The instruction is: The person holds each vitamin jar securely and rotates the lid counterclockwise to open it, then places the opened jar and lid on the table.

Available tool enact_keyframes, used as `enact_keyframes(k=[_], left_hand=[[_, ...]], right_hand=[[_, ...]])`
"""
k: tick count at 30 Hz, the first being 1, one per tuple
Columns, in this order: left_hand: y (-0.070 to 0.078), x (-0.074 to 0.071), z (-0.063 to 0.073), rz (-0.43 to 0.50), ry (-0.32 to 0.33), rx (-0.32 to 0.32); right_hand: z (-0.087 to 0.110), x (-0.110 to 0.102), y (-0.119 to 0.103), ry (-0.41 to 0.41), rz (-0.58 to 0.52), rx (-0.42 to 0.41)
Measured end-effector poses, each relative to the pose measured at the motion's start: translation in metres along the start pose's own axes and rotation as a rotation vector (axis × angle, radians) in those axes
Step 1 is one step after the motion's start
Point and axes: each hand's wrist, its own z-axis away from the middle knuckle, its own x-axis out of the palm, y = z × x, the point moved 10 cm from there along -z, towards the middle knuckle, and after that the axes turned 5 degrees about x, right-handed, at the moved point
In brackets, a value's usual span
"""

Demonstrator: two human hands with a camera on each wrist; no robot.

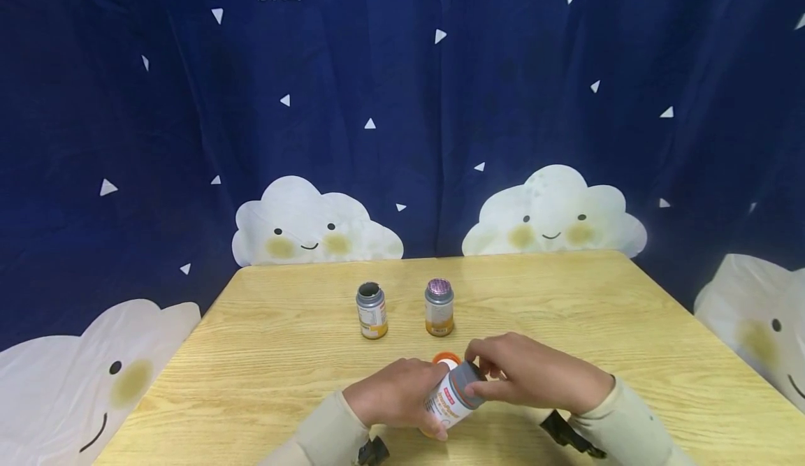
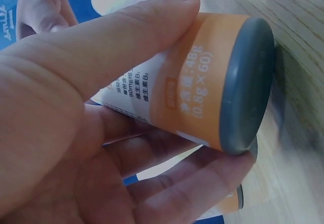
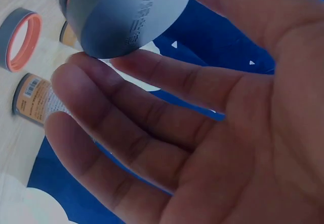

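My left hand [image 1: 402,390] grips a white and orange supplement bottle [image 1: 445,406], which leans with its top up and to the right. In the left wrist view the thumb lies along the label and the fingers curl under the bottle, by its dark grey base [image 2: 248,87]. Thumb and index finger of my right hand [image 1: 534,375] pinch the bottle's grey lid [image 3: 134,21], which sits on its neck. The other right fingers are loosely bent below the lid. Just behind the held bottle is a loose lid [image 1: 446,358] with an orange inside.
Farther back on the wooden table [image 1: 302,375] stand two lidless bottles. The left bottle [image 1: 372,316] has a dark open mouth; the right bottle [image 1: 439,312] has shiny pinkish foil over its mouth. A dark blue curtain [image 1: 402,68] with clouds hangs behind the table.
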Motion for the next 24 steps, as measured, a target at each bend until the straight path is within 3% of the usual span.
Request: enact_keyframes(k=[9,16,20,24], left_hand=[[0.000,-0.001,0.001,-0.018,0.009,-0.016],[0.000,0.000,0.000,-0.008,0.016,-0.023],[-0.001,0.000,0.000,-0.016,0.021,-0.017],[-0.001,-0.001,0.000,-0.013,0.014,-0.013]], right_hand=[[0.002,-0.002,-0.007,-0.004,0.016,-0.049],[0.006,-0.004,-0.020,0.034,0.042,-0.152],[0.007,-0.003,-0.022,0.037,0.071,-0.145],[0.007,-0.004,-0.017,0.037,0.085,-0.085]])
